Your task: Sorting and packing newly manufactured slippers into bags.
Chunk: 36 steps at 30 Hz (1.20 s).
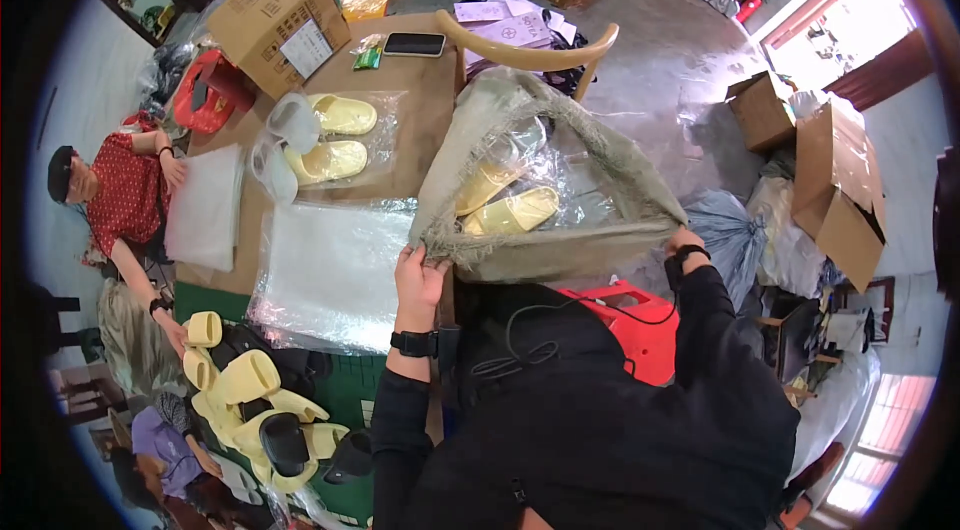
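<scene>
A frayed grey-green woven sack [555, 258] hangs at the table's right side, its mouth spread into a wide triangle. My left hand [418, 275] pinches the near left corner of its rim. At the right corner, my right hand [682, 240] is closed on the rim, its fingers partly hidden. Inside the sack lie yellow slippers [515, 212] in clear plastic bags; the bottom is hidden. Left of the sack, a stack of clear plastic bags [335, 270] lies on the brown table [420, 90]. Beyond it, a pair of yellow slippers [335, 160] rests on clear film.
Across the table's left side, a co-worker in red [130, 180] reaches toward a heap of yellow slippers [250, 380]. A cardboard box [275, 30] and a phone [414, 45] sit at the far end. A chair [530, 52] stands behind the sack, a red stool [635, 330] beside me.
</scene>
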Motion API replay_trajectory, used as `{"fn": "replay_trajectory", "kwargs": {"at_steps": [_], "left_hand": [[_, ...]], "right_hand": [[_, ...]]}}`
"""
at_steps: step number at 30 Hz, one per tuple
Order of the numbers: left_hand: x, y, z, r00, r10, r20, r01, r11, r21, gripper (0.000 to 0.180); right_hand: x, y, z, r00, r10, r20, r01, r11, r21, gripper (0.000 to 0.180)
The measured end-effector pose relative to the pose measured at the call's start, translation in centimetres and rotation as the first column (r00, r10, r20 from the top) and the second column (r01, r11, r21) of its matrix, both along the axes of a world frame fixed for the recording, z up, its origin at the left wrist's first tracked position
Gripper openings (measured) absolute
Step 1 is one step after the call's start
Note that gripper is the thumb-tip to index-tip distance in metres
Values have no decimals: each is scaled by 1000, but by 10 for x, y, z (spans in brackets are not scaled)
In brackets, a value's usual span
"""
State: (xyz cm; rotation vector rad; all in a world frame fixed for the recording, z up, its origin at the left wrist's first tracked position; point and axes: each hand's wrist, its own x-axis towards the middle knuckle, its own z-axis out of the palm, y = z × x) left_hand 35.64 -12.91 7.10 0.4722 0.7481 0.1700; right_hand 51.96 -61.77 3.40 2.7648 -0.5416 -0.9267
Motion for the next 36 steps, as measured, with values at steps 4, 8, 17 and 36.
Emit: {"fn": "replay_trajectory", "kwargs": {"at_steps": [4, 8, 17, 36], "left_hand": [[10, -7, -5, 998, 7, 65, 9, 972, -235, 27], [13, -4, -18, 982, -188, 12, 188, 982, -31, 28], [21, -8, -5, 971, -143, -194, 149, 989, 20, 41], [-5, -11, -12, 956, -22, -293, 187, 816, 547, 34]], "right_hand": [[-12, 21, 41, 876, -87, 474, 64, 996, 66, 54], [-13, 30, 44, 654, -235, 719, 102, 969, 225, 55], [48, 50, 32, 977, 101, 187, -125, 984, 125, 46], [129, 659, -13, 837, 342, -427, 426, 81, 901, 64]]}}
